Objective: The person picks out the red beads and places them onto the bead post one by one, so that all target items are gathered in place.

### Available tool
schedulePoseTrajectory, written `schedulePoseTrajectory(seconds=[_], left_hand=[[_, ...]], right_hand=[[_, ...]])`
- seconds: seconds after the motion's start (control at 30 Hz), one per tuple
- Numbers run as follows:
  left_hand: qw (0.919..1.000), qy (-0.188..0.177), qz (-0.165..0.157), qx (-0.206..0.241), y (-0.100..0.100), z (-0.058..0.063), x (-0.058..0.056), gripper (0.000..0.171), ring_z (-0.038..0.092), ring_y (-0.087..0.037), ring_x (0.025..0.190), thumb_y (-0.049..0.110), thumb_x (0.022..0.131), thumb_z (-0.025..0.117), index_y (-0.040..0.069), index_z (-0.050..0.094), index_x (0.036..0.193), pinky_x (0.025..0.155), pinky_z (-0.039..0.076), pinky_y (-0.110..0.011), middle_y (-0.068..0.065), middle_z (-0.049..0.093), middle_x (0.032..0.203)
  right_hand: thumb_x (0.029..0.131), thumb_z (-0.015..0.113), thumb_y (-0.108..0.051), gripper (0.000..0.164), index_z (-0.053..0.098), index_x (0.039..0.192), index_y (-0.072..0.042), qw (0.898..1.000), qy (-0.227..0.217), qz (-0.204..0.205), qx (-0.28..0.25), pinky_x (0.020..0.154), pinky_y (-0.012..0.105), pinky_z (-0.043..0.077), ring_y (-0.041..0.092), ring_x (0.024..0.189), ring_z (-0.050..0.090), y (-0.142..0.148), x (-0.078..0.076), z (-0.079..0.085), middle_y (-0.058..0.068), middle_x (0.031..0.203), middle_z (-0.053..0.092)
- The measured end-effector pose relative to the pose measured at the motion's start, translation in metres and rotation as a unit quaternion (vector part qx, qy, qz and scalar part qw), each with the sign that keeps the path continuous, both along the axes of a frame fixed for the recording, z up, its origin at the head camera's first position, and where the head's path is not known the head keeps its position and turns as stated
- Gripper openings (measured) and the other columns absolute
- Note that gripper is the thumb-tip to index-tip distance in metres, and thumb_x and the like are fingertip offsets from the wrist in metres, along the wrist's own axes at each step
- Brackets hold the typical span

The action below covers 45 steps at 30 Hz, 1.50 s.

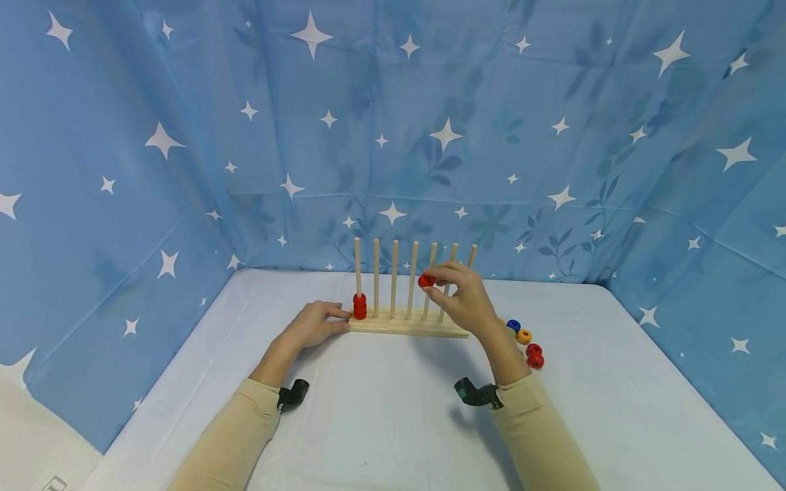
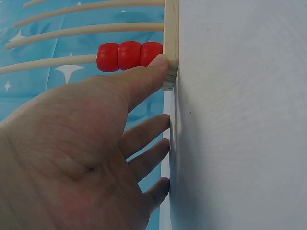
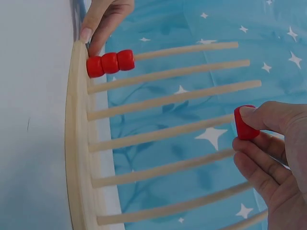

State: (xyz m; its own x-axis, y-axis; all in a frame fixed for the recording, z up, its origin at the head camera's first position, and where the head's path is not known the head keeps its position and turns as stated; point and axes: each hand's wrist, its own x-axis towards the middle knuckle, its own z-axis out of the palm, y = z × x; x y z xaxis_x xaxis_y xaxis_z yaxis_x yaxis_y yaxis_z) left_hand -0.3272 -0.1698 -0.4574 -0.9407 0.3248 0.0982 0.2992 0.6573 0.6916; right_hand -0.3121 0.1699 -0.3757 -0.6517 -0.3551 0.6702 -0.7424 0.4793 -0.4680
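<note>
A wooden rack (image 1: pixel 405 328) with a row of upright pegs stands near the back of the table. Three red beads (image 2: pixel 129 56) are stacked at the foot of its leftmost peg. My left hand (image 1: pixel 314 323) grips the left end of the base, the thumb beside the lowest bead and the lower fingers spread below. Thumb and fingertips of my right hand (image 1: pixel 460 292) pinch another red bead (image 3: pixel 245 124). In the right wrist view this bead overlaps the upper end of the fourth peg from the left; in the head view it is among the right-hand pegs.
Right of the rack lie loose beads on the white table (image 1: pixel 381 409): a blue bead (image 1: pixel 513 325), a yellow bead (image 1: pixel 524 336) and red beads (image 1: pixel 535 360). My right forearm partly covers this group. A blue star-patterned curtain (image 1: pixel 393 136) hangs behind and at both sides.
</note>
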Motion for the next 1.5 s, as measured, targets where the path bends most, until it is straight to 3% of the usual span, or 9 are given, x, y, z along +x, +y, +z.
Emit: schedulePoseTrajectory(seconds=[0.1, 0.17, 0.43, 0.83, 1.07, 1.3, 1.5], left_hand=[[1.0000, 0.002, 0.000, -0.002, 0.000, -0.001, 0.000, 0.029, 0.044, -0.048, 0.146, 0.023, 0.097, 0.075, 0.011, 0.079, 0.123, 0.119, 0.034, -0.063, -0.023, 0.057, 0.150], [1.0000, 0.001, -0.001, 0.000, -0.001, -0.001, 0.000, 0.029, 0.044, -0.048, 0.146, 0.024, 0.097, 0.074, 0.012, 0.078, 0.124, 0.120, 0.034, -0.063, -0.023, 0.057, 0.150], [1.0000, 0.004, -0.002, -0.006, 0.000, -0.002, -0.001, 0.029, 0.043, -0.048, 0.146, 0.024, 0.097, 0.074, 0.012, 0.078, 0.124, 0.119, 0.034, -0.064, -0.022, 0.057, 0.151], [1.0000, 0.002, 0.001, -0.008, 0.000, 0.001, 0.000, 0.029, 0.044, -0.047, 0.146, 0.025, 0.097, 0.075, 0.013, 0.079, 0.123, 0.119, 0.034, -0.063, -0.021, 0.057, 0.151], [1.0000, 0.000, 0.002, -0.009, 0.001, 0.001, 0.000, 0.029, 0.043, -0.047, 0.147, 0.024, 0.097, 0.075, 0.013, 0.079, 0.123, 0.119, 0.034, -0.064, -0.022, 0.056, 0.151], [1.0000, 0.001, -0.002, -0.006, 0.000, 0.001, 0.000, 0.030, 0.044, -0.048, 0.146, 0.023, 0.096, 0.075, 0.012, 0.079, 0.123, 0.119, 0.034, -0.063, -0.022, 0.057, 0.150], [1.0000, 0.002, -0.002, -0.006, -0.001, 0.001, 0.000, 0.030, 0.044, -0.048, 0.146, 0.023, 0.096, 0.075, 0.012, 0.078, 0.124, 0.119, 0.034, -0.063, -0.022, 0.058, 0.150]], right_hand=[[0.092, 0.079, -0.006, 0.027, 0.077, 0.119, -0.004, 1.000, 0.001, 0.003, -0.003, 0.077, 0.035, 0.059, 0.025, 0.096, 0.070, -0.006, 0.000, 0.000, 0.009, 0.114, 0.074], [0.092, 0.079, -0.006, 0.027, 0.077, 0.119, -0.003, 1.000, -0.001, 0.005, -0.006, 0.077, 0.034, 0.059, 0.025, 0.096, 0.071, -0.010, 0.000, 0.001, 0.009, 0.114, 0.074], [0.091, 0.078, -0.003, 0.030, 0.076, 0.121, -0.004, 1.000, 0.007, 0.021, -0.014, 0.084, 0.051, 0.061, 0.028, 0.096, 0.071, -0.025, -0.001, 0.004, 0.010, 0.114, 0.074], [0.093, 0.077, -0.005, 0.028, 0.076, 0.121, -0.003, 0.999, 0.018, 0.029, -0.004, 0.086, 0.041, 0.062, 0.023, 0.098, 0.070, -0.049, -0.005, 0.014, 0.008, 0.114, 0.073], [0.093, 0.078, -0.006, 0.026, 0.077, 0.119, -0.003, 0.998, 0.045, 0.032, -0.007, 0.084, 0.047, 0.062, 0.026, 0.097, 0.071, -0.059, -0.006, 0.018, 0.009, 0.113, 0.073], [0.093, 0.078, -0.009, 0.025, 0.077, 0.118, -0.003, 0.998, 0.051, 0.024, -0.018, 0.081, 0.037, 0.060, 0.026, 0.095, 0.071, -0.069, -0.005, 0.026, 0.008, 0.112, 0.074], [0.092, 0.078, -0.005, 0.026, 0.077, 0.118, -0.002, 0.998, 0.063, 0.014, -0.020, 0.080, 0.039, 0.061, 0.026, 0.095, 0.072, -0.077, -0.007, 0.035, 0.010, 0.111, 0.073]])
